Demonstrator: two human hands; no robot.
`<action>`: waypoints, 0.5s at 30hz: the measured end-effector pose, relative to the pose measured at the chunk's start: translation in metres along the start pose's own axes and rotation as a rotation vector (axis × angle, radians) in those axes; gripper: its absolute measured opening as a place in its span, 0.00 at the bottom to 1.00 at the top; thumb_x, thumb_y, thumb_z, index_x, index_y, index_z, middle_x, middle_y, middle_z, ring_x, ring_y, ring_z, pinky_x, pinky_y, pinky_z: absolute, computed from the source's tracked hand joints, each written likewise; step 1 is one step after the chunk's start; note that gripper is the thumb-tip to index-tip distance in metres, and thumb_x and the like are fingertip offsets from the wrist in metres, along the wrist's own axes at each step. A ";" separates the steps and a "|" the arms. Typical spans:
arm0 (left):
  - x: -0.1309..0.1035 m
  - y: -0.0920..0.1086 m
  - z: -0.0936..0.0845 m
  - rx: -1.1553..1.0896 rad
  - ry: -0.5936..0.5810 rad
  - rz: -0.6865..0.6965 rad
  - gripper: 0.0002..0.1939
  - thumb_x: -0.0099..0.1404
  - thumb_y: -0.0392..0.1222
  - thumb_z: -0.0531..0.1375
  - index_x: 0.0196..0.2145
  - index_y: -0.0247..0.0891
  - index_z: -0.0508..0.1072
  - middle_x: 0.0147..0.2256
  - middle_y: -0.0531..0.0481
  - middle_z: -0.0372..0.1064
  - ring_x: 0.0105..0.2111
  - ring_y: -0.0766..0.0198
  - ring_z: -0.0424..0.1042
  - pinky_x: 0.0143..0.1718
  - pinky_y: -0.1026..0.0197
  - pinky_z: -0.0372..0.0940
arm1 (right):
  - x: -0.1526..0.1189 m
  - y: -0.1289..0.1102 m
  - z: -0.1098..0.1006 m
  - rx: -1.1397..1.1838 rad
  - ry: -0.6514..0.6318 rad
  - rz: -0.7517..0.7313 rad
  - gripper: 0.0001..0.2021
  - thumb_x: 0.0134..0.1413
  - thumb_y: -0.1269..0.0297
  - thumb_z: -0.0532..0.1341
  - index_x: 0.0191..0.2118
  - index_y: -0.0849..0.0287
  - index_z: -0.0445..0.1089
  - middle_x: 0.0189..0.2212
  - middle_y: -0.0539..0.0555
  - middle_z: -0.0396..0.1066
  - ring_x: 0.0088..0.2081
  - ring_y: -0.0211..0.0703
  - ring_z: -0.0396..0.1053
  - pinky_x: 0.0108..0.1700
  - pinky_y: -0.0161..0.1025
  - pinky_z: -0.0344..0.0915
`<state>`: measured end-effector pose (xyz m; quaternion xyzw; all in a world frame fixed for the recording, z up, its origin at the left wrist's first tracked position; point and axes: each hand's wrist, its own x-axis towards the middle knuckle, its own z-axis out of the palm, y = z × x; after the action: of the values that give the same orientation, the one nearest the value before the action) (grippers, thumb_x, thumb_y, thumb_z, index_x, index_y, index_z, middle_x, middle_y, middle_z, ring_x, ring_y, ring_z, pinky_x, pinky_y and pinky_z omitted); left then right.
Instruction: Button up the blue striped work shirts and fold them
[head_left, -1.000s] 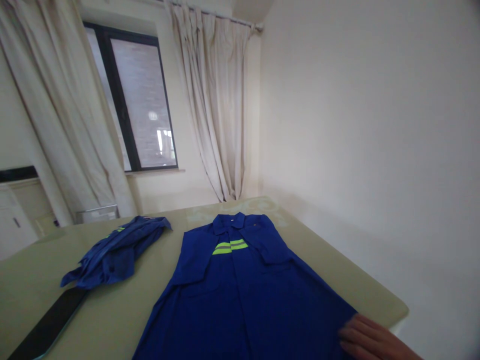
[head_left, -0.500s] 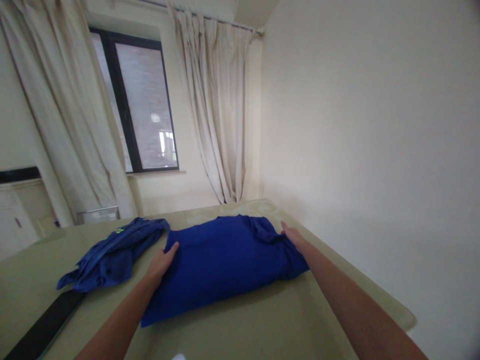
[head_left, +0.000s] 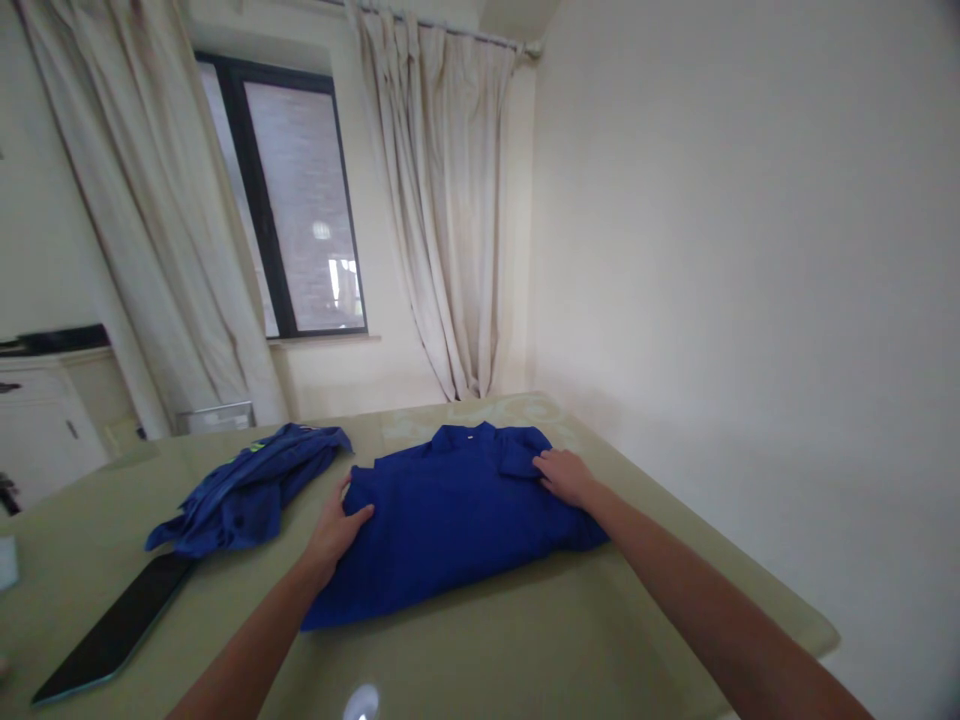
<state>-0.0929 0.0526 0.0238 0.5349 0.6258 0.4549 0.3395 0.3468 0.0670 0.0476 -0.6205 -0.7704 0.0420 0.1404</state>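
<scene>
Clock reading: centred on the blue collared work jacket, with 12 at the far side toward the window.

Position: jacket lies on the tabletop, before the wearer, collar at 12.

State of work: jacket already reduced to a compact, wide bundle; body appears doubled up beneath the collar (judgement). Outline is not squared: near edge slants from 7 up to 4, and the outer edges are uneven. Straightening looks incomplete. A second blue garment, at 9 to 10, is crumpled, with no neat fold seen.

Appearance: deep blue cloth, matt, broad smooth centre with shallow creases. Small pale label inside the collar. Folded flap, probably a sleeve, at about 1. Second garment is more wrinkled; a bit of yellow-green strip shows.

Left hand: partly open at 9, thumb spread from fingers and against the cloth edge. Pinch or mere contact: cannot tell.

Right hand: at 2, fingers together, slightly bent, tips on cloth beside the flap. Whether any cloth is gripped: cannot tell.

Also noted: dark flat slab, possibly a tablet, at 8, its far end against the second garment.
</scene>
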 end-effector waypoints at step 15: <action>0.044 0.004 -0.010 0.427 0.174 0.524 0.30 0.69 0.40 0.45 0.67 0.35 0.59 0.67 0.43 0.59 0.69 0.57 0.55 0.71 0.51 0.49 | 0.037 0.021 -0.033 -0.184 0.368 0.472 0.21 0.74 0.58 0.43 0.48 0.60 0.71 0.44 0.64 0.76 0.48 0.53 0.73 0.49 0.45 0.62</action>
<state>-0.1093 0.0939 0.0337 0.6958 0.5748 0.4291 0.0370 0.3680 0.1043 0.0799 -0.7896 -0.5672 -0.1096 0.2068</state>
